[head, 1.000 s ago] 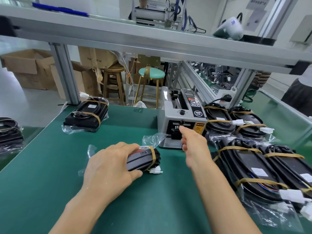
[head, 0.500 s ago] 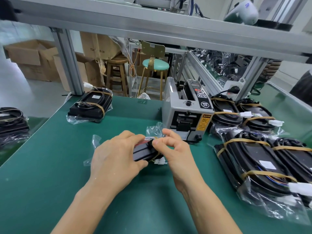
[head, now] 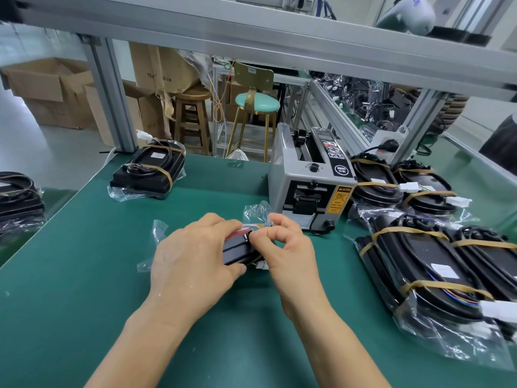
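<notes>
Black unit (head: 237, 249) in a clear bag (head: 256, 211) sits on the green tabletop (head: 84, 275), approx ctr, just in front of the grey tape dispenser (head: 307, 186) but not touching it. Left hand (head: 193, 259) lies over the unit's left part, its fingers (head: 215, 222) curled across the top & thumb under the near edge, clamped on it. Right hand (head: 288, 247) is at the unit's right end w/ thumb & forefinger pressed together, pinching the clear bag at the top edge; other fingers (head: 282, 224) loosely curled above. Can't tell if anything else is in that pinch. Loose bag film sticks out on both sides of the hands.

Right side of tabletop: bagged units (head: 419, 256) w/ tan rubber bands, packed close together, well apart from the hands. Back left corner: one more banded unit (head: 151, 172) in its bag. Two stools (head: 257, 103) stand on the floor beyond the tabletop.
</notes>
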A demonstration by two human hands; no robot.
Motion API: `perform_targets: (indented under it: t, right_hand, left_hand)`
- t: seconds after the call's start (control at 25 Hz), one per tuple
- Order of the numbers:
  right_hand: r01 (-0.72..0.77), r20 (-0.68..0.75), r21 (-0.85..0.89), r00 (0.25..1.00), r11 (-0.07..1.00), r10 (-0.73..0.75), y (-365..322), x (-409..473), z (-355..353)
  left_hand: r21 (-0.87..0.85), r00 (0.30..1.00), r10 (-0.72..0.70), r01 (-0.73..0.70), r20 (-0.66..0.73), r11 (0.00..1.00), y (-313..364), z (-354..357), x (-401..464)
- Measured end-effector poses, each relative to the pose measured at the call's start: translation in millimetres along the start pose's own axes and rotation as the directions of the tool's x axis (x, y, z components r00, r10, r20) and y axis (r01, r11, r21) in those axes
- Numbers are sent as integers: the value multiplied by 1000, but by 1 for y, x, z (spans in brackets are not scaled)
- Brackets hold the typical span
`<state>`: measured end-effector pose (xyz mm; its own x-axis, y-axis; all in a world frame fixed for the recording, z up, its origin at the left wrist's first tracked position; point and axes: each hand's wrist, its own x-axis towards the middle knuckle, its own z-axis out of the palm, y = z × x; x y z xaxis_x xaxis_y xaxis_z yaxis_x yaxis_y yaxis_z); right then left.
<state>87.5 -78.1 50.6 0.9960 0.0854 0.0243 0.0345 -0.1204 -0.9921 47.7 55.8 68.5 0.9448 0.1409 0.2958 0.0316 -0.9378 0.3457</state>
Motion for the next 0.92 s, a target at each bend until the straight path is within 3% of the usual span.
perform_targets:
  t: [0.24, 0.6, 0.68, 0.84, 0.92]
  right_hand:
    - [46, -122, -101, 991, 994, -58, 0, -6, 7]
    - [27, -175, -77, 984, 997, -40, 1, -4, 7]
    - [23, -160, -65, 987, 998, -33, 0, -3, 6]
    - [-32, -54, 178, 998, 984, 42, 0, -2, 3]
    - [-39, -14, 170, 999, 985, 42, -1, -1, 3]
  left_hand:
    - [-12, 1000, 1, -1, -26, 1000, 1, 0, 0]
    - [-24, 999, -6, 5, -32, 1000, 2, -1, -2]
    - [-18, 1000, -11, 11, -29, 1000, 2, -1, -2]
    - [-15, 1000, -18, 18, -18, 1000, 2, -1, -1]
    - [-16, 1000, -19, 18, -13, 1000, 2, -1, -1]
